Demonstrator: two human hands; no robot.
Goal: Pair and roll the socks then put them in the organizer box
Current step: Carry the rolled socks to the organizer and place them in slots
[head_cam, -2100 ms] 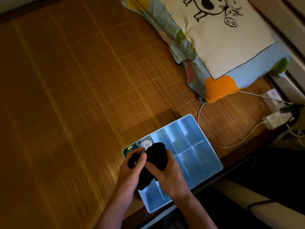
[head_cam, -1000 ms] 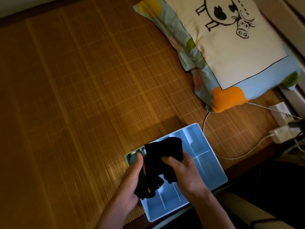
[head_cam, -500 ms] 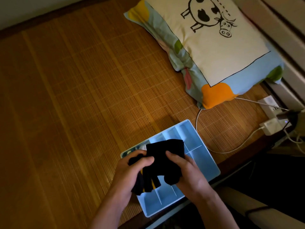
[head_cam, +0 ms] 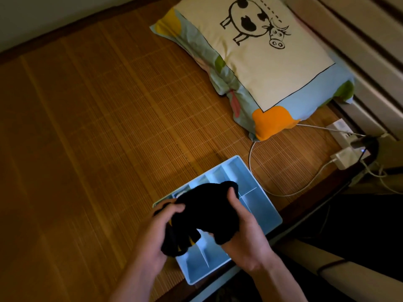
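Black socks bunched above light-blue divided organizer box on mat

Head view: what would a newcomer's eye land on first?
First, the bundle of black fabric socks, gripped by the left hand and right hand, low in the frame over the light blue plastic organizer box with dividers. Next, the cream pillow with a black cow drawing at upper right, lying on the brown woven bamboo mat.
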